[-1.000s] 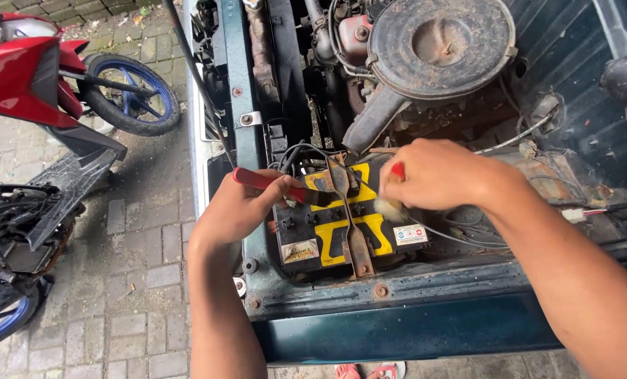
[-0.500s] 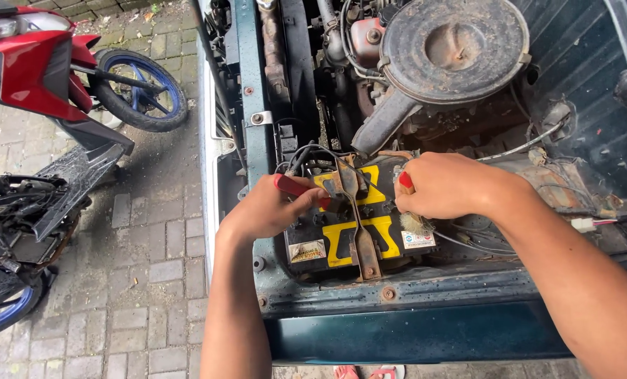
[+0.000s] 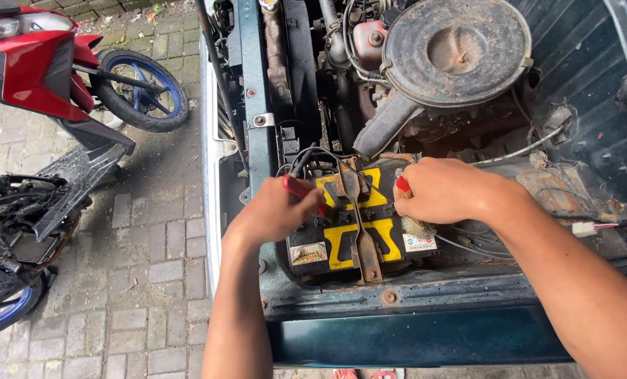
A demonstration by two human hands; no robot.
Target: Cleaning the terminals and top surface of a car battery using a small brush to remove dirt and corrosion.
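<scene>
Head-camera view looks down into an open engine bay, where a black car battery (image 3: 355, 231) with yellow labels sits at the front edge, crossed by a rusty metal hold-down bracket (image 3: 361, 231). On the battery's near-left corner, the left hand (image 3: 275, 210) is closed around a red-handled tool (image 3: 301, 189), whose working end is hidden against the battery top. At the battery's right side, the right hand (image 3: 443, 189) is curled shut on a brush with a red-tipped handle (image 3: 402, 184); its pale bristles (image 3: 418, 227) stick out below the palm and touch the battery's upper face. Black cables (image 3: 313, 158) loop just behind the battery. Further back stands a round, rusty air cleaner housing (image 3: 457, 49). A dark green body panel (image 3: 411, 337) runs along the front of the bay. On the brick paving (image 3: 145, 281) to the left stands a red motorcycle (image 3: 39, 63) with a blue-rimmed wheel (image 3: 141, 88).
</scene>
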